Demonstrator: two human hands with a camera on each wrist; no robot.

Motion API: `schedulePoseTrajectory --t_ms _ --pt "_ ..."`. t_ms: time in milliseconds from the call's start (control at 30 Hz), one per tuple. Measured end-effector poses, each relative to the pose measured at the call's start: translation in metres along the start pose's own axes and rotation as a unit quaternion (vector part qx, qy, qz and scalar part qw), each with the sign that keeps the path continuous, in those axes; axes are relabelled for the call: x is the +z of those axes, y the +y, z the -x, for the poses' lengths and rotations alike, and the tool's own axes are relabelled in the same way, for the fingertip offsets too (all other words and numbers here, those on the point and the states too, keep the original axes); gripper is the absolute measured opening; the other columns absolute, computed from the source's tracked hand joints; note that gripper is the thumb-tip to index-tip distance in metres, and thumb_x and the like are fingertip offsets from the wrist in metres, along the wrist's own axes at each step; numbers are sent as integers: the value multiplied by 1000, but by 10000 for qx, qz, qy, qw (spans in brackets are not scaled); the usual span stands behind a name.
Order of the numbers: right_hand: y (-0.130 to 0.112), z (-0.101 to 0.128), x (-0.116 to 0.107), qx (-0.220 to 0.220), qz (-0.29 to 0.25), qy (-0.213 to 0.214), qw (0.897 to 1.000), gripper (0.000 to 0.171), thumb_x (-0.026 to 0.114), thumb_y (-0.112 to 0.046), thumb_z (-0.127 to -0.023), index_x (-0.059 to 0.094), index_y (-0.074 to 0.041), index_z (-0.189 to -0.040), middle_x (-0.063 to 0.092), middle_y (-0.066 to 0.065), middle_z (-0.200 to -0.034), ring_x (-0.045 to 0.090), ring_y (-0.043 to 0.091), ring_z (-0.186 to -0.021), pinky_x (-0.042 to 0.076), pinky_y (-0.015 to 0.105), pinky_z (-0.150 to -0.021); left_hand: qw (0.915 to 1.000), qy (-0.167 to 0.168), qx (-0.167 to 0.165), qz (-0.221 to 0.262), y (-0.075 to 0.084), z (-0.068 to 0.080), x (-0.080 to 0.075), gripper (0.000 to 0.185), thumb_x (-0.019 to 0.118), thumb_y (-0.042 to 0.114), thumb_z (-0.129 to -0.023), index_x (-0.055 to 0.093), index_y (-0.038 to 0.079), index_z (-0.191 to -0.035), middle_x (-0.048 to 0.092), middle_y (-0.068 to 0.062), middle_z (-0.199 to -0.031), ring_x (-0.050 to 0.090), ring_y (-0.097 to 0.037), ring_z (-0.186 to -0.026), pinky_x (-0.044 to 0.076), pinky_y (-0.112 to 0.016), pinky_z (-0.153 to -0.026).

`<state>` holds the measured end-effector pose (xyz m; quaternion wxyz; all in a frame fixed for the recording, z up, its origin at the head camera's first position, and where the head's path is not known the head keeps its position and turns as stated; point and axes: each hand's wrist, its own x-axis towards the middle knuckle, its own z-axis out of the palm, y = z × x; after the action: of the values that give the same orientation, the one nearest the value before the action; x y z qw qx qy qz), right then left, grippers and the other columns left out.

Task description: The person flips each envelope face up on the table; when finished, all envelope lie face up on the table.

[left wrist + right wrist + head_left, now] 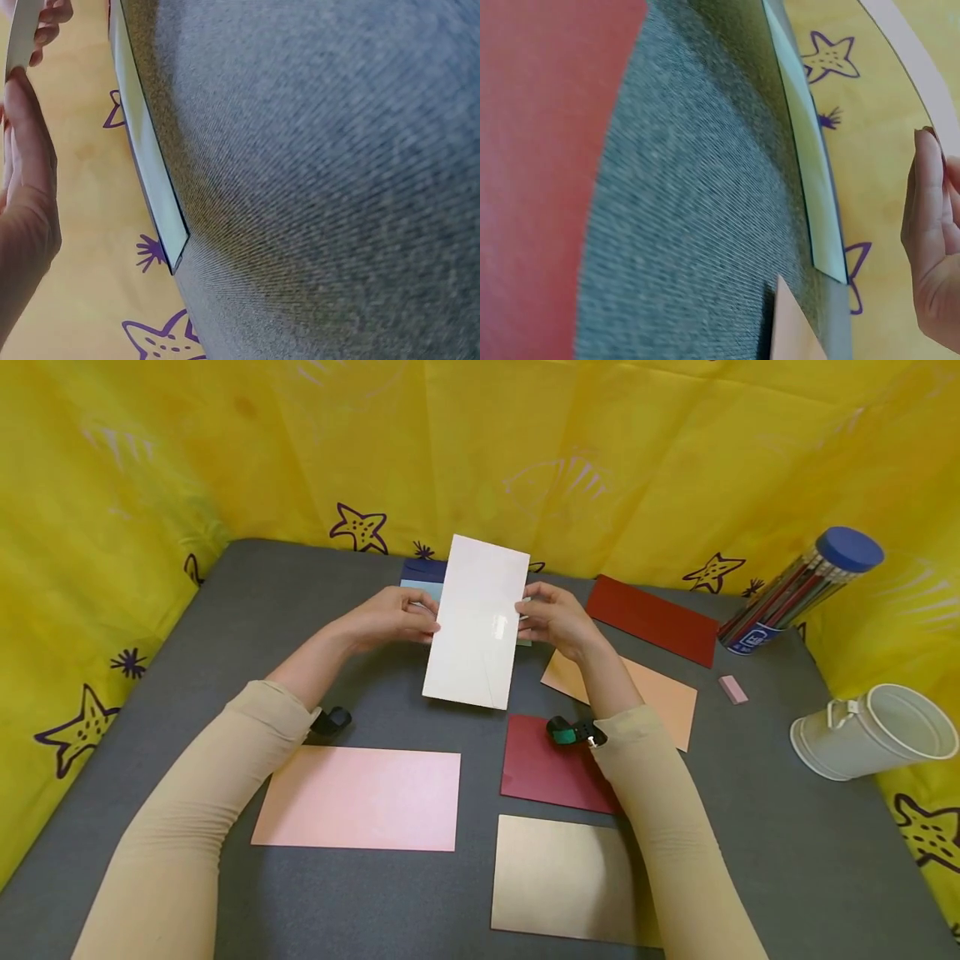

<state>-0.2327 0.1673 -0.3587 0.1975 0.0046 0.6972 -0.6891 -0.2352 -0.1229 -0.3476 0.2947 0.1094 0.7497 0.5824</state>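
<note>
Left hand and right hand pinch one white envelope by its sides at frame centre, long axis near-vertical; six other envelopes lie around.

Bright, even light with soft shadows; a glare patch sits on the white envelope between both grips. Wrist views are blurred and warped at their edges.

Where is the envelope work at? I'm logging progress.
In hand: both hands, left hand and right hand, hold the white envelope above the table. Nothing looks finished. Left flat: pink envelope, dark red envelope, beige envelope, orange envelope.
</note>
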Motion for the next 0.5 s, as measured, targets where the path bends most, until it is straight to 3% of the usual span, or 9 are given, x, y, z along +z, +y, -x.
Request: schedulePoseTrajectory --t_ms 267,500 --pt "0 1 12 44 668 -201 9976 26 58 -13 -99 56 -8 -124 65 -2 -89 64 15 -74 59 25 -66 9971 635 122 389 2 1 -6 28 60 9 -96 51 -1 -120 64 1 -91 68 -9 -75 61 -28 -81" --pt "-2 2 17 45 706 -233 9972 26 60 -13 -97 58 -7 -123 66 -2 -87 64 14 -74 59 24 -66 9926 1001 171 664 1 1 -10 19 61 4 -94 51 4 -110 66 4 -81 67 -10 -69 61 -31 -80"
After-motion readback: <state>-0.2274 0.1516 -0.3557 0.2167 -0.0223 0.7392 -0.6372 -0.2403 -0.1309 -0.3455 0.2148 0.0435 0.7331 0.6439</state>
